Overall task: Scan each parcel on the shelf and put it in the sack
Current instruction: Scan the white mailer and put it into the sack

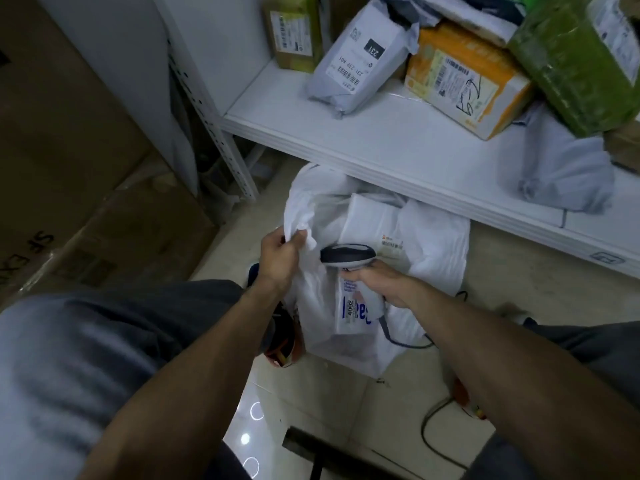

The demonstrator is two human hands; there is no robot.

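Observation:
A white sack stands on the floor below the white shelf. My left hand grips the sack's bunched rim at its left side. My right hand holds a grey and white barcode scanner over the sack's mouth, its cable trailing right. White parcels with labels lie inside the sack. On the shelf sit a grey poly mailer, an orange box, a green box, a grey soft bag and a brown box.
Large cardboard cartons are stacked at the left beside the shelf's perforated upright. My knees in grey trousers frame the lower view. The scanner's cable runs across the glossy tiled floor at the lower right.

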